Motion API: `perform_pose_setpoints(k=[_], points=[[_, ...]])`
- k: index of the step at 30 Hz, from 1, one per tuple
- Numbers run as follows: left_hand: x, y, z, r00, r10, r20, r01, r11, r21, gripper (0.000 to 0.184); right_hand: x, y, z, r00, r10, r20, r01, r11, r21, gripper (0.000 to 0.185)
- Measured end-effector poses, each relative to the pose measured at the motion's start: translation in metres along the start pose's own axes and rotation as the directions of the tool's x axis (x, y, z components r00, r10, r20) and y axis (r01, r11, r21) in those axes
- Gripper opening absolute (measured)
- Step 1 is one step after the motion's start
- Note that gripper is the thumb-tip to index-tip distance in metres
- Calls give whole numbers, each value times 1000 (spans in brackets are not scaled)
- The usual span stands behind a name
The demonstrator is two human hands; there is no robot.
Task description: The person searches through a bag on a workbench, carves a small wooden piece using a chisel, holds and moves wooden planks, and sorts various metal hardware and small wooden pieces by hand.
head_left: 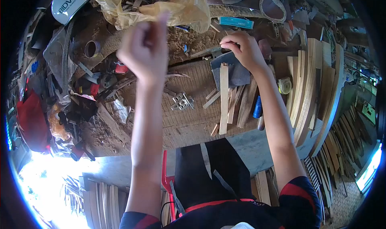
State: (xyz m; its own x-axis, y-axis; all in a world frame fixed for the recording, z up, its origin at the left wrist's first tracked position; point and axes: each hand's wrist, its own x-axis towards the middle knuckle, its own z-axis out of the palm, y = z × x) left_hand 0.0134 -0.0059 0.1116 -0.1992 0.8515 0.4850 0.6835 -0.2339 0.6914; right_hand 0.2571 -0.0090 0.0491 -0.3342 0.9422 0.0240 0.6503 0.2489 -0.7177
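Note:
Raised over the back of the wooden workbench (185,116), my left hand (145,48) is blurred by motion, its fingers curled, near a crumpled yellowish plastic bag (177,12). Whether it holds anything cannot be made out. My right hand (241,48) is above the bench, thumb and fingers pinched together; anything between them is too small to tell. Just below it lies a dark grey sheet (237,75), with a pale wood strip (224,102) resting across it. A metal bracket piece (183,102) lies on the bench between my forearms.
A teal box (236,22) and a round ring (92,49) lie at the back. Tape (284,85), a blue cylinder (257,107) and long wood strips (307,92) are at the right. A red bag (32,122) and cluttered tools are at the left.

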Motion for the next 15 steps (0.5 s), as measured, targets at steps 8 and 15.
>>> perform_pose_setpoints(k=[8, 15], points=[[-57, -3, 99, 822, -61, 566, 168, 976, -140, 13, -46, -1, -17, 989, -146, -34, 142, 985, -100, 13], [-61, 5, 148, 671, -196, 715, 211, 975, 68, 14, -58, 6, -14, 993, -73, -94, 68, 996, -58, 12]])
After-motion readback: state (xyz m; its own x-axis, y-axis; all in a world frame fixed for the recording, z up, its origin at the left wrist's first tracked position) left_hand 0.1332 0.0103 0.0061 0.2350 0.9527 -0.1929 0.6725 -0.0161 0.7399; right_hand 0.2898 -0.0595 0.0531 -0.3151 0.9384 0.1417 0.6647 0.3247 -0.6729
